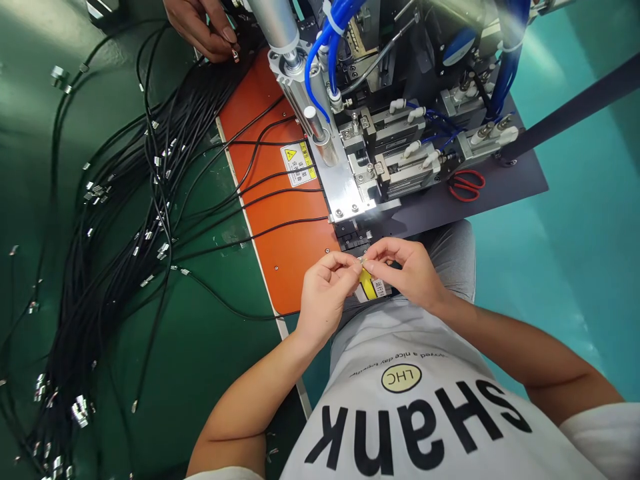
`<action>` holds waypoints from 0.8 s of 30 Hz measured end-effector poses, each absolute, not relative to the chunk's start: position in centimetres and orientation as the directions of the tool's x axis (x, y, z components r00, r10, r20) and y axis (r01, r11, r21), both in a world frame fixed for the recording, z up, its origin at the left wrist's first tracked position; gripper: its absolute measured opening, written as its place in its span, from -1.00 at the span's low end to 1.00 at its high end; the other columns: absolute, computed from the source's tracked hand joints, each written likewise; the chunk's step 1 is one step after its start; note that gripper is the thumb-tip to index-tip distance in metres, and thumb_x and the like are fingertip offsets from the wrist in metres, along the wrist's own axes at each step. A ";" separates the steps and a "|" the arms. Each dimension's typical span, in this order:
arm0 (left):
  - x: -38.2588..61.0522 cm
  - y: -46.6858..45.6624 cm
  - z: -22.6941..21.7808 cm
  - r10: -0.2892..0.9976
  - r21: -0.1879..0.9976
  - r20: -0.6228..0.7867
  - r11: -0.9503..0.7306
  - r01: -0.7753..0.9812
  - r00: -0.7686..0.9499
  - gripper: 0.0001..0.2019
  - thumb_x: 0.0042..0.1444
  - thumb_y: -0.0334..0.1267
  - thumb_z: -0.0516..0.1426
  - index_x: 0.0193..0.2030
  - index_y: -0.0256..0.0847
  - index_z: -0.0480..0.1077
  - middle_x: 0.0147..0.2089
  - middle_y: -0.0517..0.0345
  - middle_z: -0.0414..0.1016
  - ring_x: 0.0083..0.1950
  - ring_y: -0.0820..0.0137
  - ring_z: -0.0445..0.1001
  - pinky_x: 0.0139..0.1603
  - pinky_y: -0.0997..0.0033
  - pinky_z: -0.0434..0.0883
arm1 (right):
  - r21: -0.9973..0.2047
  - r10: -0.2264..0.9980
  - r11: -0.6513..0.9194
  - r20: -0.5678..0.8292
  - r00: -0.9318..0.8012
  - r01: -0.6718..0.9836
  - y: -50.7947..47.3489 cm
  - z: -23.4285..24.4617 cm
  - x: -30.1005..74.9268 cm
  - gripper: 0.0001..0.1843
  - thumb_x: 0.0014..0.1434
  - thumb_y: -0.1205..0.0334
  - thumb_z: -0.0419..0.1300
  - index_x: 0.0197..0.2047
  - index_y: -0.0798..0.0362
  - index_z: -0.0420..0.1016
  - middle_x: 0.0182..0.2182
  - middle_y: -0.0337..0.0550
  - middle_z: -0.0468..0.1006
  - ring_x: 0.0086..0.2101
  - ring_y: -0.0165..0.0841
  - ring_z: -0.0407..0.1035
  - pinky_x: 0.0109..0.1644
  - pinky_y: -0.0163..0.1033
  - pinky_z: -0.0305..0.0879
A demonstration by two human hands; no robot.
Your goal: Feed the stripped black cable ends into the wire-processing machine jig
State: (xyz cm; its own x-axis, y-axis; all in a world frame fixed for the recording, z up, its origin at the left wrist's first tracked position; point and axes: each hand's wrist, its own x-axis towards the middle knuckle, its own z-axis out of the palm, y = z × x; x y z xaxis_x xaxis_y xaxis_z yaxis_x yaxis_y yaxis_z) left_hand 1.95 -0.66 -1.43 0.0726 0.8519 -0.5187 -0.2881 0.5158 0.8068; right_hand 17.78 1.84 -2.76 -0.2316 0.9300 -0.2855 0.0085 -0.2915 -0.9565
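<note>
My left hand (325,293) and my right hand (413,270) meet fingertip to fingertip at the near end of the machine. Both are closed in a pinch on a tiny light-coloured piece, apparently the end of a black cable (235,311); the fingers mostly cover it. That cable crosses the green table and passes behind my left wrist. Just beneath my fingers shows a yellow and white label (369,285). The machine's metal plate (345,193) lies beyond my hands, and several black cables run into its left side over an orange board (285,267).
A big bundle of black cables (120,220) with metal ends spreads over the green table (210,400). Another person's hand (203,30) holds a cable end at the top. Red-handled scissors (466,185) lie on the dark base at right. Blue air hoses (320,60) loop overhead.
</note>
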 end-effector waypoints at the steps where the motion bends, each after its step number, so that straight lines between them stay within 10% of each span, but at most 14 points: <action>1: 2.0 -0.7 -1.4 0.850 0.804 -0.522 0.518 -0.293 0.071 -0.82 0.12 -0.22 0.28 -0.32 -0.25 0.39 -0.49 0.29 0.24 -0.51 0.59 0.12 -0.48 0.52 0.09 | -0.957 0.932 -0.291 -0.284 -0.225 0.002 1.7 -2.8 17.8 -0.96 0.11 0.29 0.30 -0.36 0.06 0.55 -0.43 -0.24 0.57 -0.40 -0.40 0.42 -0.30 -0.28 0.32; 24: 2.3 -0.7 -1.4 0.842 0.788 -0.537 0.524 -0.325 0.053 -0.80 0.10 -0.20 0.29 -0.33 -0.25 0.38 -0.51 0.30 0.22 -0.52 0.61 0.12 -0.49 0.54 0.09 | -0.951 0.931 -0.308 -0.298 -0.209 -0.015 1.3 -2.7 17.5 -0.92 0.14 0.24 0.30 -0.35 0.06 0.56 -0.44 -0.23 0.57 -0.41 -0.40 0.43 -0.30 -0.28 0.35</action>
